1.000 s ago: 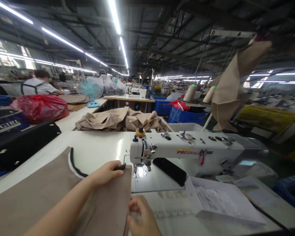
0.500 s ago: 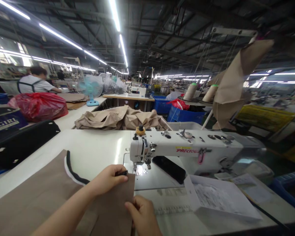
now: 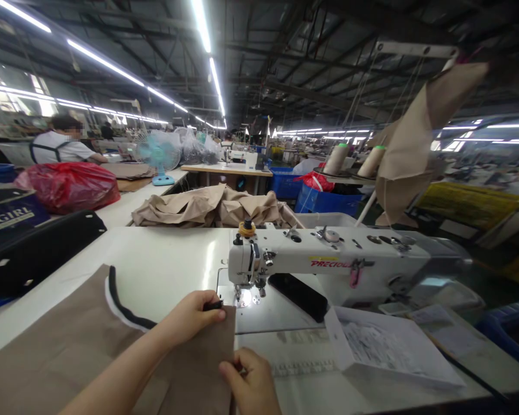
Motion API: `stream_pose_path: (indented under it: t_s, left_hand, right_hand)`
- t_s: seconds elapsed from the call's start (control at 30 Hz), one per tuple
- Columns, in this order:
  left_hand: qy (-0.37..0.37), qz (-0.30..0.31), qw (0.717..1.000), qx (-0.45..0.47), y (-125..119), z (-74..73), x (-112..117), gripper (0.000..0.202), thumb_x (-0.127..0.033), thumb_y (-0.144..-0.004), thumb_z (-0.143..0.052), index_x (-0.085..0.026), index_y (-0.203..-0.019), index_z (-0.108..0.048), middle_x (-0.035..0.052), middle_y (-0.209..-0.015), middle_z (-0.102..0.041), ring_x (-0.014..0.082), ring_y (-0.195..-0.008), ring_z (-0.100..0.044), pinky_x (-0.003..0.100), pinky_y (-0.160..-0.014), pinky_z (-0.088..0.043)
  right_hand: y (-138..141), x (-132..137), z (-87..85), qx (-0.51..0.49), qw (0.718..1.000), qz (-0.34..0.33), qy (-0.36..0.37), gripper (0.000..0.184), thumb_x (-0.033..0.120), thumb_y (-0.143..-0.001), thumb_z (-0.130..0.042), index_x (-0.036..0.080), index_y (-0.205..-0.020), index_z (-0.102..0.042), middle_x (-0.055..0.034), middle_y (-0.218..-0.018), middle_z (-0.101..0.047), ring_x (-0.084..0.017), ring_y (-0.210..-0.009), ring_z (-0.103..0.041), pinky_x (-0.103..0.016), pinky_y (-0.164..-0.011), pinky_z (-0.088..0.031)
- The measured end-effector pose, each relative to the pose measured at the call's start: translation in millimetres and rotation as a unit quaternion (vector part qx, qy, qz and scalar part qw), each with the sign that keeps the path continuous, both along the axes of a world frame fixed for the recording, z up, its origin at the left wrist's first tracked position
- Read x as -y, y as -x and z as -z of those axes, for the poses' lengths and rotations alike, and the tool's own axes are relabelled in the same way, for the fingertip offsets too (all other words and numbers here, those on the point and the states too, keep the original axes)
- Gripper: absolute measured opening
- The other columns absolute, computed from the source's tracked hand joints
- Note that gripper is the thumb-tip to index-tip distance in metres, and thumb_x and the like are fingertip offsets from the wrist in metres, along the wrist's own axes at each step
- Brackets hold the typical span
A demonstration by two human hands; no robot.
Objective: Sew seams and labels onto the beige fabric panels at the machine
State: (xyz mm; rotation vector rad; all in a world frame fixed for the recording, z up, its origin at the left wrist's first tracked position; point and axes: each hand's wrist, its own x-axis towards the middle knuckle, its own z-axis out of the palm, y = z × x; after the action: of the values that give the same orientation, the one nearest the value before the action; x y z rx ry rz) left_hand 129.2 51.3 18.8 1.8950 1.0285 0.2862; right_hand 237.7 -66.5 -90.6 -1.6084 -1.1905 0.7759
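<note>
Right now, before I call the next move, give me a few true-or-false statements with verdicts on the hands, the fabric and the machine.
1. The left hand grips the top corner of the tan fabric. True.
2. The right hand rests flat on the papers. False: its fingers pinch the fabric's right edge, and the papers lie apart to its right.
3. The sewing machine is black. False: its body is white.
4. A teal fan stands on a table in the background. True.
</note>
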Motion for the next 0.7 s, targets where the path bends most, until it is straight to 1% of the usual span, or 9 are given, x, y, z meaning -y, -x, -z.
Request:
stream_pose_path:
  t_s: [0.23,0.3,0.37,0.43,0.47,0.53,0.57,0.63,0.7]
  left_hand:
    - [-0.017,-0.007,1.000,-0.012,-1.2,1.1,1.9,0.025,-0.043,-0.062,-0.050,-0.019,-0.060,-0.043,-0.0063,-0.056,-0.036,0.0127,-0.058,-0.037,0.024,-0.055,-0.029]
    - [-0.041,-0.011,0.998,-0.041,-2.6,2.8,1.1,0.023,-0.041,-0.065,-0.048,-0.019,-0.061,-0.043,-0.0063,-0.056,-0.038,0.0126,-0.057,-0.039,0.023,-0.054,-0.031]
    - [-0.082,-0.025,0.992,-0.089,-6.3,8.3,-2.6,0.019,-0.037,-0.068,-0.047,-0.019,-0.062,-0.045,-0.0052,-0.057,-0.044,0.0133,-0.059,-0.044,0.023,-0.055,-0.033]
    - [-0.119,-0.045,0.983,-0.131,-12.4,18.8,-9.7,0.016,-0.033,-0.070,-0.047,-0.019,-0.064,-0.049,-0.0025,-0.063,-0.053,0.0152,-0.064,-0.050,0.023,-0.057,-0.035]
    - [-0.130,-0.053,0.979,-0.147,-16.3,25.7,-14.3,0.015,-0.031,-0.071,-0.049,-0.018,-0.065,-0.052,-0.0005,-0.066,-0.057,0.0166,-0.067,-0.053,0.024,-0.059,-0.036]
    - [-0.139,-0.067,0.972,-0.179,-24.8,40.6,-23.9,0.013,-0.029,-0.071,-0.051,-0.018,-0.069,-0.057,0.0038,-0.075,-0.064,0.0198,-0.074,-0.058,0.025,-0.062,-0.038]
    - [-0.141,-0.074,0.967,-0.198,-29.1,47.6,-28.5,0.013,-0.028,-0.071,-0.053,-0.018,-0.071,-0.060,0.0060,-0.079,-0.066,0.0216,-0.078,-0.060,0.026,-0.063,-0.039]
    - [-0.141,-0.087,0.958,-0.232,-37.3,58.5,-36.4,0.015,-0.028,-0.072,-0.054,-0.017,-0.077,-0.064,0.0101,-0.087,-0.068,0.0251,-0.083,-0.062,0.028,-0.064,-0.041]
    - [-0.143,-0.094,0.951,-0.257,-44.0,64.3,-42.2,0.018,-0.028,-0.073,-0.054,-0.017,-0.080,-0.065,0.0123,-0.092,-0.068,0.0267,-0.087,-0.062,0.029,-0.064,-0.043]
  right_hand:
    - [0.5,2.0,-2.1,-0.019,1.000,-0.003,0.012,0.022,0.023,-0.068,-0.053,0.019,-0.050,-0.040,0.0055,-0.050,-0.039,-0.010,-0.052,-0.039,-0.021,-0.049,-0.029]
    - [-0.2,2.0,-3.0,-0.013,1.000,-0.014,0.017,0.021,0.021,-0.067,-0.053,0.018,-0.050,-0.041,0.0055,-0.050,-0.038,-0.010,-0.052,-0.039,-0.021,-0.050,-0.028]
    - [-2.2,-0.8,-4.9,0.008,0.999,-0.031,0.013,0.017,0.018,-0.067,-0.052,0.018,-0.052,-0.045,0.0050,-0.052,-0.040,-0.010,-0.054,-0.041,-0.021,-0.051,-0.028]
    - [-6.0,-7.8,-8.7,0.026,0.998,-0.051,0.016,0.007,0.015,-0.068,-0.050,0.017,-0.065,-0.056,0.0048,-0.054,-0.045,-0.011,-0.054,-0.044,-0.021,-0.052,-0.031]
    - [-8.8,-12.9,-11.4,0.038,0.997,-0.061,0.021,0.015,0.013,-0.068,-0.050,0.017,-0.077,-0.061,0.0049,-0.056,-0.048,-0.011,-0.054,-0.046,-0.021,-0.053,-0.032]
    - [-16.3,-25.1,-18.1,0.092,0.991,-0.086,0.044,0.032,0.009,-0.068,-0.050,0.018,-0.096,-0.061,0.0045,-0.058,-0.054,-0.012,-0.055,-0.051,-0.021,-0.055,-0.035]
    - [-20.7,-31.5,-21.7,0.137,0.983,-0.104,0.057,0.033,0.009,-0.068,-0.051,0.018,-0.097,-0.062,0.0034,-0.059,-0.057,-0.013,-0.056,-0.053,-0.022,-0.056,-0.036]
    - [-29.9,-42.5,-27.9,0.255,0.953,-0.143,0.075,0.021,0.011,-0.070,-0.054,0.018,-0.085,-0.066,-0.0003,-0.063,-0.062,-0.015,-0.061,-0.057,-0.023,-0.057,-0.037]
    - [-38.4,-49.2,-30.9,0.349,0.919,-0.163,0.080,0.010,0.017,-0.073,-0.057,0.019,-0.074,-0.067,-0.0038,-0.067,-0.066,-0.019,-0.068,-0.059,-0.026,-0.060,-0.038]
